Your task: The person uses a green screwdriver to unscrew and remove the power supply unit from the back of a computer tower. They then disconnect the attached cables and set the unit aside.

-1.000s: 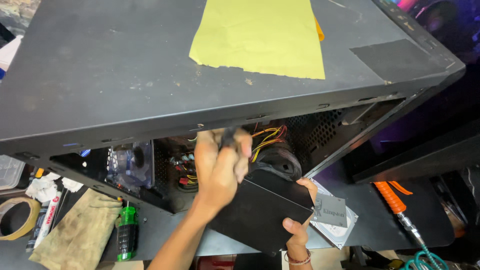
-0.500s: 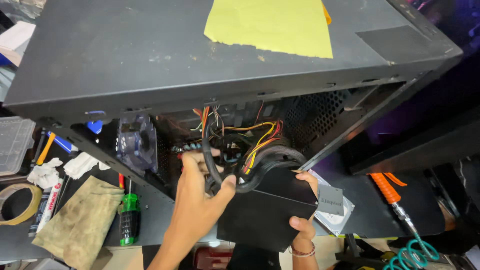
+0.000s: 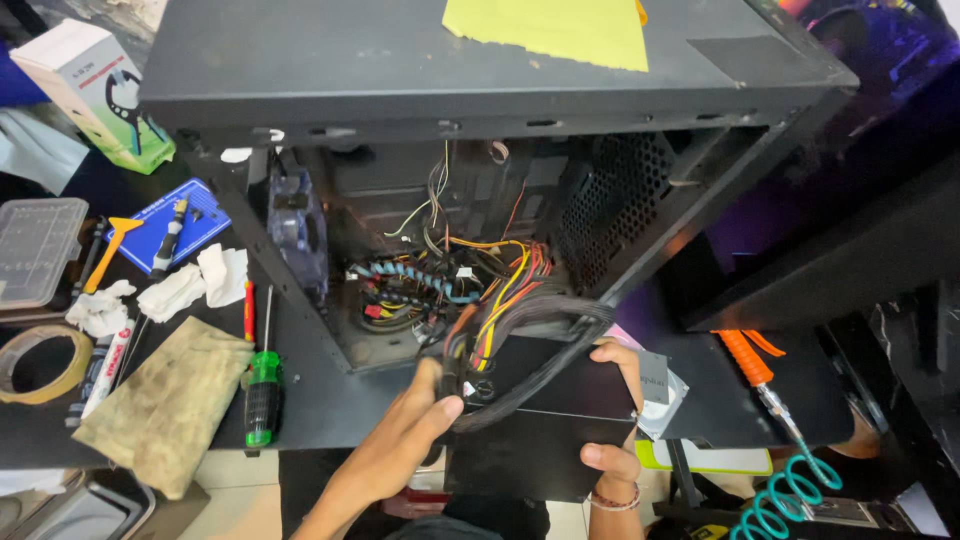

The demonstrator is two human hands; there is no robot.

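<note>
An open black computer case stands on the table with its inside facing me. A black power supply box is out of the case, at its lower edge. My right hand grips the box's right side. My left hand is closed around the thick black cable bundle that loops off the box. Coloured wires run from the bundle back into the case. A clear fan sits on the case's left inner wall.
A yellow sheet lies on top of the case. Left of it are a green-handled screwdriver, a dirty cloth, a tape roll, tissues and a clear parts box. An orange-handled tool lies at the right.
The power supply has come further out of the case toward me. My left hand moved down from inside the case and now grips the cable bundle lower. The view shifted, showing more of the interior.
</note>
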